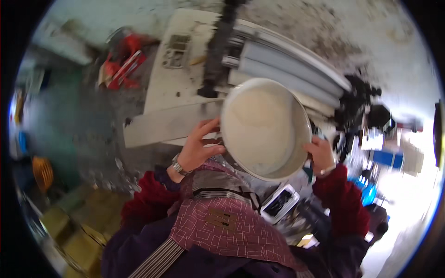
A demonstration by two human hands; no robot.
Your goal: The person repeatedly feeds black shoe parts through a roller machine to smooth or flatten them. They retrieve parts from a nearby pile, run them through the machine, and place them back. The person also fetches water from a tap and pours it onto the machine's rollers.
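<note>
Between my two hands is a large round white basin (pixel 302 132), tilted so that its inside shows. A smooth cream-white filling (pixel 259 123) covers its bottom; I cannot tell whether it is powder or liquid. My left hand (pixel 202 146), with a metal watch at the wrist, presses its curved fingers against the basin's left side. On the opposite side, my right hand (pixel 321 155) grips the rim, thumb on top and the other fingers mostly hidden behind the wall.
Beyond the basin stands a machine with long grey rollers (pixel 292 69) and a pale worktop (pixel 160 88). A metal tray (pixel 176 51) lies there. Red bags (pixel 123 65) sit far left, yellowish boxes (pixel 79 241) near left. A white-framed device (pixel 280 203) is close to my right arm.
</note>
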